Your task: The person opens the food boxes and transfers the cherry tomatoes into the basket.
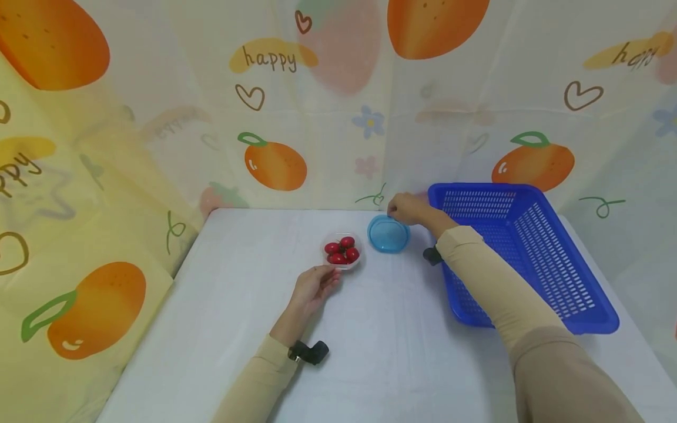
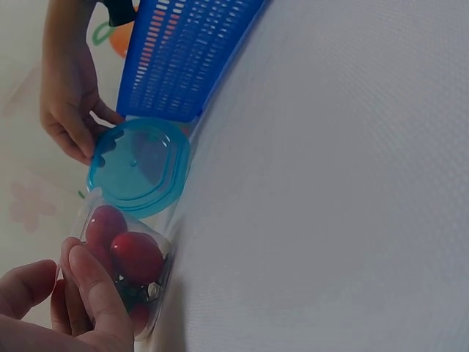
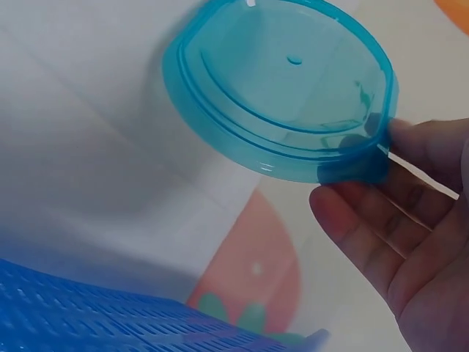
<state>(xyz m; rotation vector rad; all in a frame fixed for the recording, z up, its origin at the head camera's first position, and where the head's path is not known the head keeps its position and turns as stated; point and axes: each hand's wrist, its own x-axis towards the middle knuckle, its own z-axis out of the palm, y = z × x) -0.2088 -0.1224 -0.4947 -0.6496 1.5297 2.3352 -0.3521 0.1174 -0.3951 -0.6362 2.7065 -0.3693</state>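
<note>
Blue lid, edge pinched by right fingers; left fingers against clear tub, grip unclear.

You have one clear container, at least four red fruits in it, one translucent blue lid, one blue basket and one counter. You can also count two black wrist cameras and, from the head view, five bold oranges printed on the backdrop.
</note>
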